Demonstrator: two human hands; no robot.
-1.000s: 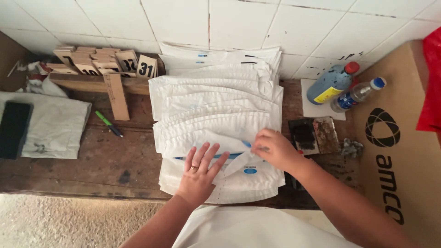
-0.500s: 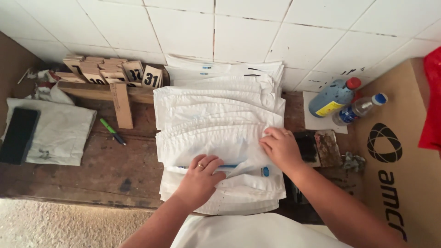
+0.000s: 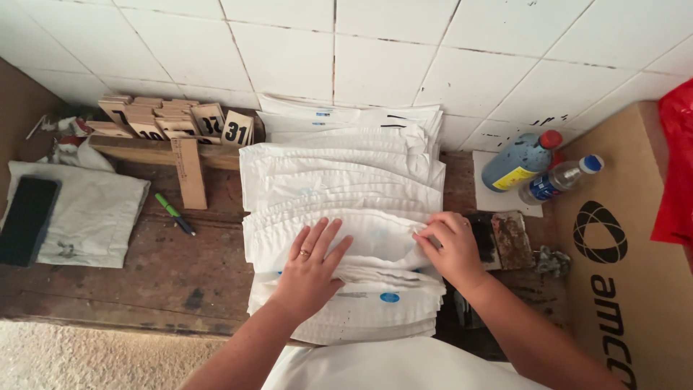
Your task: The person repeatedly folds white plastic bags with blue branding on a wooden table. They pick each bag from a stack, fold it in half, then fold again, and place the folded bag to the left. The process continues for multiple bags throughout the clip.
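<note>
A thick stack of white woven sacks (image 3: 339,188) lies fanned out on a worn wooden table (image 3: 130,274), reaching from the tiled wall to the near edge. My left hand (image 3: 309,269) rests flat with spread fingers on the upper sack near the stack's middle; a ring shows on one finger. My right hand (image 3: 451,245) pinches the right edge of the same sack between thumb and fingers. Sacks with small blue marks (image 3: 390,297) stick out below both hands.
Wooden number tiles (image 3: 180,121) sit on a wooden block at the back left. A green pen (image 3: 174,214), a black phone (image 3: 27,219) on grey cloth, two plastic bottles (image 3: 538,167), an ink pad (image 3: 498,240) and a cardboard box (image 3: 628,267) surround the stack.
Both hands moved farther up the stack, and a white sack has been pulled over the blue stripe that showed earlier. The camera shifted slightly.
</note>
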